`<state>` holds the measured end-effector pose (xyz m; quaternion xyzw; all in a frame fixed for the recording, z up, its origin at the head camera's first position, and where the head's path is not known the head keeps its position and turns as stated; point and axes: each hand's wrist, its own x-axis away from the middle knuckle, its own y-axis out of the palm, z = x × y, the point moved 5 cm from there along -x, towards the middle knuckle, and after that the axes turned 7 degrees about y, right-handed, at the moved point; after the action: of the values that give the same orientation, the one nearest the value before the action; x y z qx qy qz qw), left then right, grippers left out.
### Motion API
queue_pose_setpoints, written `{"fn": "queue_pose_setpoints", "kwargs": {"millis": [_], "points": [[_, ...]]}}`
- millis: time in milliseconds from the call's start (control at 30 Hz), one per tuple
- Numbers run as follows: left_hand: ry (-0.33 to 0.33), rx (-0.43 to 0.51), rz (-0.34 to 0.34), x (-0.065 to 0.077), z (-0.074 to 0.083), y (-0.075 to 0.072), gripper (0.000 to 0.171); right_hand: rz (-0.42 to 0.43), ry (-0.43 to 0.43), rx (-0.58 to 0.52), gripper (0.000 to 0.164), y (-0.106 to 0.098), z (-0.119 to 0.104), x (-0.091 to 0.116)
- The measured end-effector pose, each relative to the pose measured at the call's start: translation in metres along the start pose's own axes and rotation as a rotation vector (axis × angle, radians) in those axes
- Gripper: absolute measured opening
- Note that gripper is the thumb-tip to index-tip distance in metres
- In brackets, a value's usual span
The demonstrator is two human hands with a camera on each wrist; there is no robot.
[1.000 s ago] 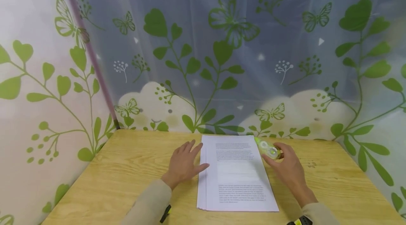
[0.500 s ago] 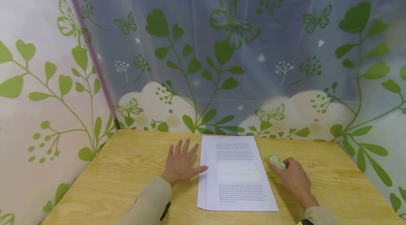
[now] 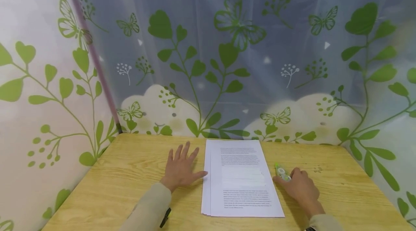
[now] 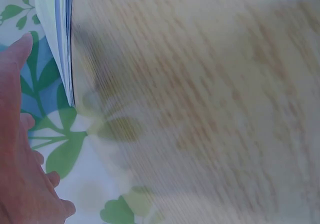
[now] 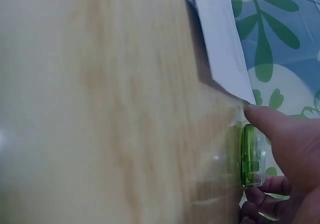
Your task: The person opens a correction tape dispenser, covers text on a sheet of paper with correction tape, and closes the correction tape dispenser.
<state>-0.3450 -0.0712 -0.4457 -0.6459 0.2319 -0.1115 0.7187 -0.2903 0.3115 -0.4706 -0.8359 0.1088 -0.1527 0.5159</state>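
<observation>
A stack of printed paper (image 3: 242, 202) lies on the wooden table, its top sheet bearing text blocks with a whitened band between them. Left of it, my left hand (image 3: 180, 169) has its fingers spread, the thumb tip at the stack's left edge. In the left wrist view, the fingers (image 4: 20, 154) are straight. On the right, my right hand (image 3: 302, 187) holds a green, see-through correction tape (image 3: 283, 175) between thumb and fingers. The right wrist view shows the correction tape (image 5: 252, 156) at the tabletop, the thumb at one end and curled fingers at the other.
The wooden table (image 3: 130, 173) ends at the back against a curtain (image 3: 195, 61) printed with leaves and butterflies. Small dark marks (image 3: 317, 169) show on the wood beyond the right hand.
My right hand has carried the correction tape away from the paper's upper right edge, rightward and nearer to me. The left hand has shifted left off the sheet, fingers spread wider.
</observation>
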Motion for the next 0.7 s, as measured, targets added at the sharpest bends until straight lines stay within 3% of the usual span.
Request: {"fn": "queue_pose_setpoints", "kwargs": {"millis": [167, 367, 567, 700], "points": [[0.020, 0.002, -0.002, 0.003, -0.001, 0.001, 0.087, -0.012, 0.003, -0.002, 0.089, 0.002, 0.001, 0.002], [-0.004, 0.010, -0.008, 0.003, -0.006, 0.004, 0.086, 0.005, -0.032, -0.068, 0.096, -0.004, -0.002, 0.000], [0.011, 0.024, 0.031, 0.000, -0.007, 0.004, 0.087, 0.099, -0.182, -0.159, 0.085, -0.022, -0.011, -0.004], [0.007, 0.016, 0.064, -0.003, -0.009, 0.001, 0.085, 0.106, -0.285, -0.115, 0.086, -0.031, -0.023, -0.008]]}}
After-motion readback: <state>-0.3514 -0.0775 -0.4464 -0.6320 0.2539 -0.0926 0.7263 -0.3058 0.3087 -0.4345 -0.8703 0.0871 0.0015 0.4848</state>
